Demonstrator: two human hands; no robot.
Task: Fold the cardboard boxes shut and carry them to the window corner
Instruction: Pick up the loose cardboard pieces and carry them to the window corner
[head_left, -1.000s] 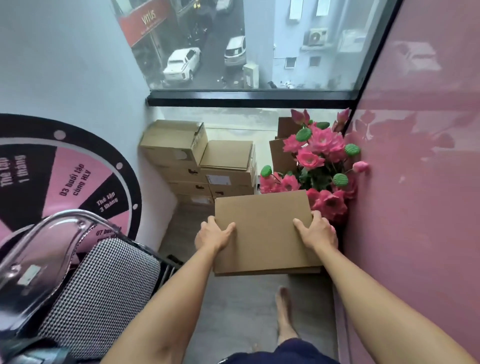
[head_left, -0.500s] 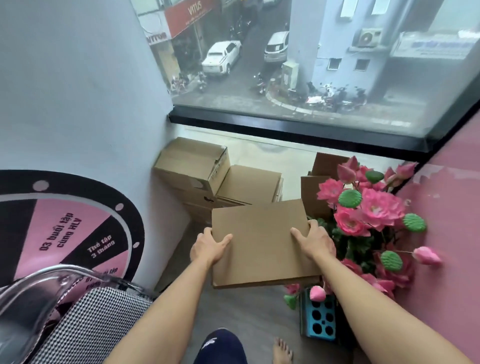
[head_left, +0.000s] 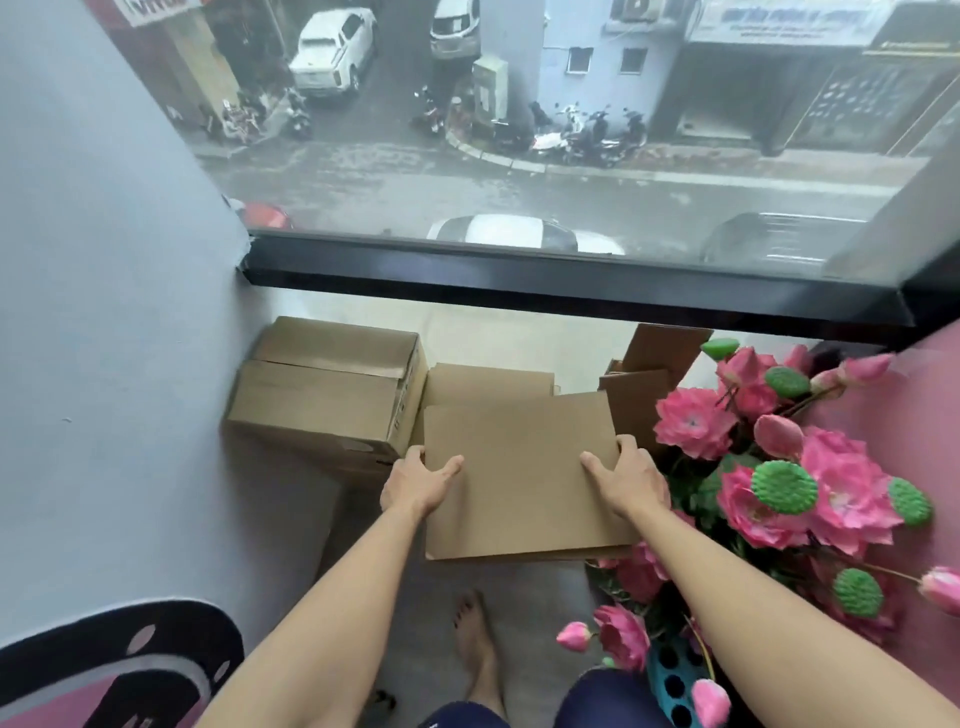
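Two hands: both hold one closed cardboard box (head_left: 524, 478) in front of the person, flat top up, above the floor.
Left hand (head_left: 415, 480): at 9 o'clock on the box, thumb lying across the top, the other fingers wrapped over the left edge and out of sight below.
Right hand (head_left: 626, 480): at 3 o'clock on the box, thumb on the top, fingers curled over the right edge beside the flowers.
Box edges: near edge faces the person at 6 o'clock; far edge at 12 o'clock overlaps, in view, a lower box (head_left: 488, 382) standing under the window. Whether the two touch cannot be told.
Stack at 10 o'clock: a taller taped box (head_left: 322, 395) sits in the corner against the grey wall (head_left: 104, 312), just beside the lower box.
Window frame (head_left: 545, 283): black sill runs across at 12 o'clock, with a pale strip of wall below it behind the boxes.
Right side: pink flowers (head_left: 810, 488) with green pods crowd the 3 o'clock side, touching or nearly touching the right wrist; open cardboard flaps (head_left: 649, 374) stand behind them at 1 o'clock, and a pink wall (head_left: 924, 415) closes that side.
Open room: a narrow strip of grey floor (head_left: 431, 613) runs from 6 o'clock toward the boxes, between the grey wall and the flowers.
Foot (head_left: 480, 649): bare, planted on that strip at 6 o'clock.
Round sign (head_left: 119, 670): black and pink, on the grey wall at 8 o'clock.
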